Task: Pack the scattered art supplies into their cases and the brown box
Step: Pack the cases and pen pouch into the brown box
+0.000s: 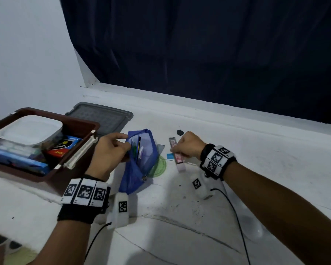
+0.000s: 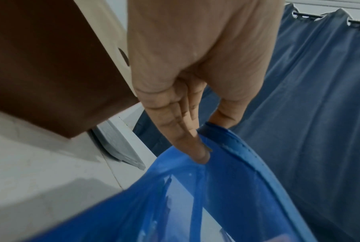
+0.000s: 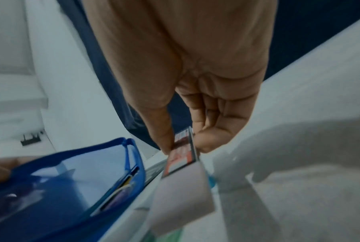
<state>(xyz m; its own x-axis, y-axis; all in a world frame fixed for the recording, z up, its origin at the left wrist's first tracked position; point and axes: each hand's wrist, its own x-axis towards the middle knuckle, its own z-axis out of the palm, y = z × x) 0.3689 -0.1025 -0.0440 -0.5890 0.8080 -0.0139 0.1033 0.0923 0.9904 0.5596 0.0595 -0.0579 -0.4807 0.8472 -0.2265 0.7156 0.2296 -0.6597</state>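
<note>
1. The right hand [image 1: 187, 145] has its thumb and fingers pinched on the sleeved end of a long white eraser [image 1: 177, 157]. The bare white end points back toward the person.

2. The blue mesh pencil pouch [image 1: 139, 159] lies to the left of that hand, near it but not touching, with the eraser's long axis running roughly parallel to the pouch's open zip edge (handy, since I judge it can go in lengthwise with little turning).

3. The left hand [image 1: 109, 152] grips the pouch's near lip, fingers curled over the edge and thumb above, holding the mouth open toward the right hand. Pens and pencils already stand inside.

4. The move I expect is a short carry leftward and then a slide into the mouth. The right hand is the nearer one, and the left only has to hold the opening wide.

5. The brown box [image 1: 78, 123] sits further left, lid off, already part filled. A green protractor [image 1: 159, 167] and a small blue piece [image 1: 170, 156] lie on the white table [image 1: 256, 169] under and beside the pouch, not yet packed.
</note>
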